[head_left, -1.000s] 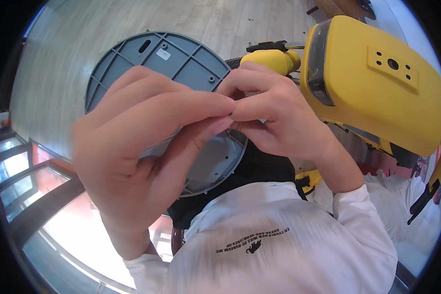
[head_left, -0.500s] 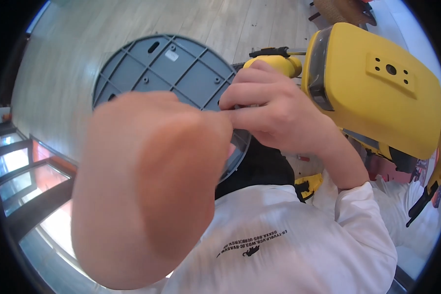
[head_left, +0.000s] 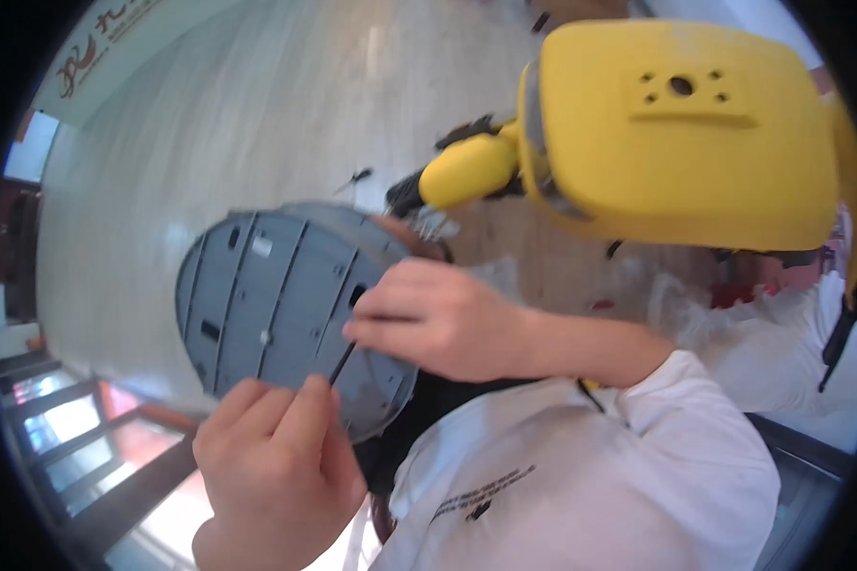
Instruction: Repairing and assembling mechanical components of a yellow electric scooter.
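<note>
A round grey plastic plate [head_left: 286, 305] with ribs, slots and screw holes is tilted in front of me, on or near my lap. My right hand [head_left: 448, 319] is over its right side, thumb and fingers pinched on the upper end of a thin dark rod [head_left: 344, 363]. Near the plate's lower edge, my left hand [head_left: 276, 466] is closed, its fingertips at the rod's lower end. The rod's exact kind and its tips are hidden by my fingers.
A large yellow machine [head_left: 686, 133] with a dark side band and a yellow arm [head_left: 471, 171] stands at the upper right. A small dark tool [head_left: 360, 176] lies on the wooden floor [head_left: 286, 105]. Clear plastic wrapping [head_left: 771, 333] is at the right. Dark window-like frames [head_left: 114, 466] are at lower left.
My left hand has dropped from close in front of the camera to the plate's lower edge. The plate now sits lower and farther left in view, and the yellow machine has shifted up and left.
</note>
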`<state>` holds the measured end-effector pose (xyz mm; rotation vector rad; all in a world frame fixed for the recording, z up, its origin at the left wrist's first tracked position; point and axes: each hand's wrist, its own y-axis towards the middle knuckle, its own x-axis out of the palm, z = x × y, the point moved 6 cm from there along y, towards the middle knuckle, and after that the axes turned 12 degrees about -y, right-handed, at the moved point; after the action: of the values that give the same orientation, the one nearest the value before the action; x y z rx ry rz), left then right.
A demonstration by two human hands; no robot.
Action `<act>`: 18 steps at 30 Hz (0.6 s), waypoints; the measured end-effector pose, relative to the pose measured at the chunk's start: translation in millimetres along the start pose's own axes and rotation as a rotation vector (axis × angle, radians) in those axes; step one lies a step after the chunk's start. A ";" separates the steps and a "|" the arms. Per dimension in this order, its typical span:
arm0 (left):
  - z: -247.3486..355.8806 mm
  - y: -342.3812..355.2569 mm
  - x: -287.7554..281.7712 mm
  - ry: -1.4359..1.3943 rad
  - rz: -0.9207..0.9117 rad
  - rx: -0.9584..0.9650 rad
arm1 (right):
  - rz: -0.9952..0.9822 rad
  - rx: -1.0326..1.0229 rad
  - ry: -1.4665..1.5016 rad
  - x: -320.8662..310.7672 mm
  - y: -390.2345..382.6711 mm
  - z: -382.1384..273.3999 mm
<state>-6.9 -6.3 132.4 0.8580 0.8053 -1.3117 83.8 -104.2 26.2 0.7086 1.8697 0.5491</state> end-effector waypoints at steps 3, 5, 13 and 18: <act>-3.9 17.6 6.3 0.061 0.033 0.061 | 0.113 0.158 0.027 -7.8 -10.9 17.7; -3.7 17.1 5.8 0.091 0.014 0.097 | 0.141 0.195 0.085 -3.6 -12.0 19.2; -16.1 14.8 6.8 0.120 0.049 0.039 | 0.141 0.280 0.180 -1.2 -25.9 26.3; -9.6 18.3 2.6 0.128 0.028 0.023 | 0.129 0.275 0.211 -3.1 -22.0 25.5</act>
<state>11.4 2.1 127.0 0.9758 0.8770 -1.2534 103.4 -120.9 4.2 0.9894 2.1315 0.4664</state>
